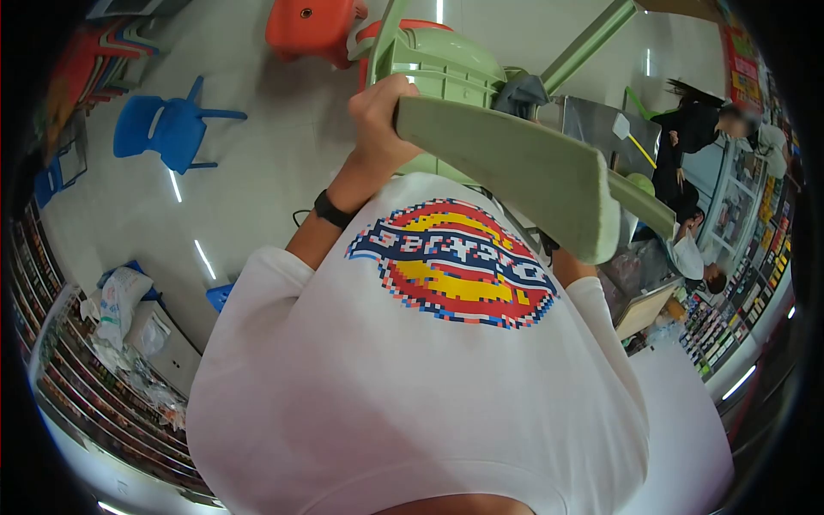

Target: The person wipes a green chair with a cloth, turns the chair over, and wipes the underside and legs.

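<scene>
A green plastic chair (506, 167) is raised in front of my chest, tilted, with one broad flat part close to the camera. My left hand (382, 120), a black band on its wrist, is closed round the left end of that broad part. Of my right arm only a bit of forearm shows beside my white shirt; the right hand is hidden behind the chair. A dark grey cloth-like thing (520, 94) lies against the chair's far side.
Red stools (313, 30) and a blue chair (167, 129) stand on the tiled floor ahead and left. Stocked shelves (112, 412) line the left. At right are a metal table (592, 124), other people (687, 137) and more shelves.
</scene>
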